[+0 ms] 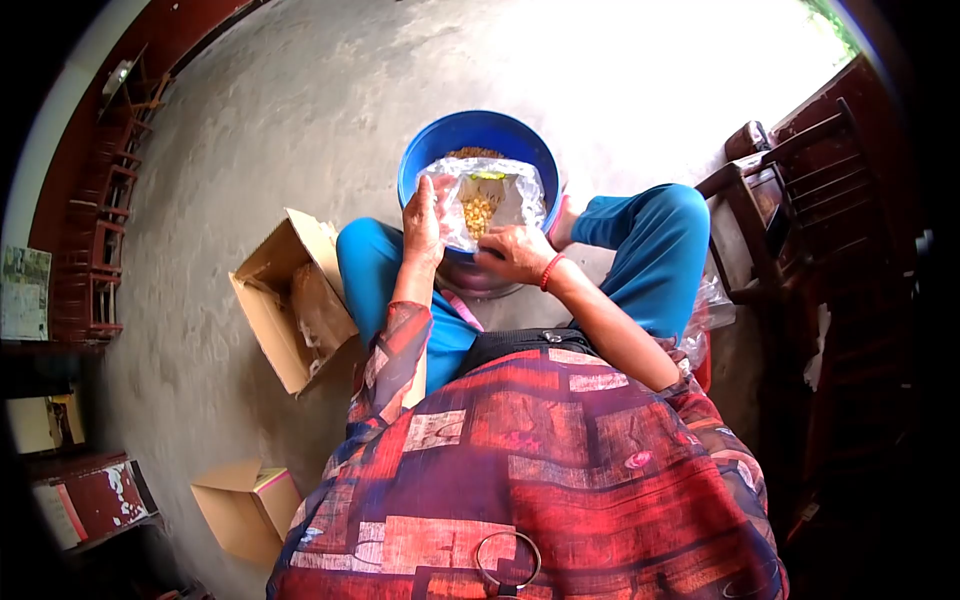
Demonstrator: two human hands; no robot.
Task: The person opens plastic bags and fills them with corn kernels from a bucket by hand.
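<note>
Plastic bag (pixel 522 196), clear and spread wide at the mouth, lies over the near half of a blue tub (pixel 468 129); yellow pieces (pixel 477 214) are gathered in its middle, and brown grains (pixel 474 153) show at the tub's far side. The left hand (pixel 424 228) has the bag's left edge, apparently pinched between thumb and fingers, with little gap. The right hand (pixel 518 251) is at the near right edge, its fingers curled inward; whether they grip the film or a piece, I cannot tell.

To work well here, the left pinch should stay firm and level so the loose film doesn't fold over the pieces, and the right fingers should move in small strokes inside the tub's outline, so anything dropped lands within it.

The tub's rim is the closest edge; whether the bag rests on it is unclear. The 2 blue-trousered knees (pixel 688 208) bound the sides, limiting elbow swing. Beyond the left knee, an open cardboard box (pixel 262 315) stands just beside; a wooden chair (pixel 765 215) is past the right knee. The widest room is forward and left, over the concrete floor (pixel 270 130).
</note>
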